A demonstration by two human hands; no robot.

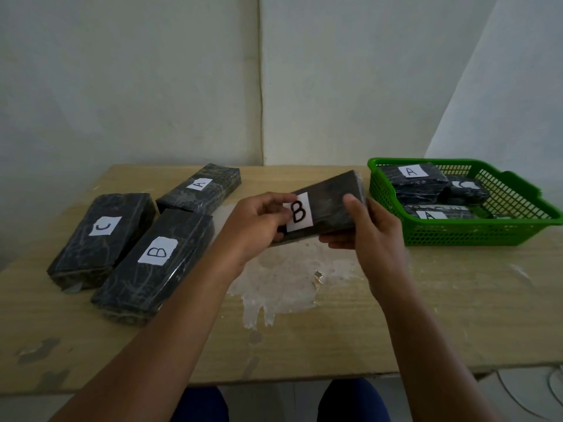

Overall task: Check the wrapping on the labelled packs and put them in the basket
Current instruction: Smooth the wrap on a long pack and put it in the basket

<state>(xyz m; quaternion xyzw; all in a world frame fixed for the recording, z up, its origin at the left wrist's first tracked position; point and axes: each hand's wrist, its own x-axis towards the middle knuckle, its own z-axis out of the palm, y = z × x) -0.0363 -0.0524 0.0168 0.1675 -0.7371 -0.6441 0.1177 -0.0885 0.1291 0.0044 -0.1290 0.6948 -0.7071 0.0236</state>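
Both hands hold a black wrapped pack labelled B tilted above the middle of the table. My left hand grips its near left end, thumb by the white label. My right hand grips its right end, thumb on top and fingers beneath. The green basket stands at the right and holds three labelled packs: an A pack, a C pack and another A pack. On the table's left lie three packs: one labelled C, one labelled B and one labelled A.
The wooden table has a patch of peeled, whitish surface below the held pack. A white wall runs close behind the table. My knees in blue show under the front edge.
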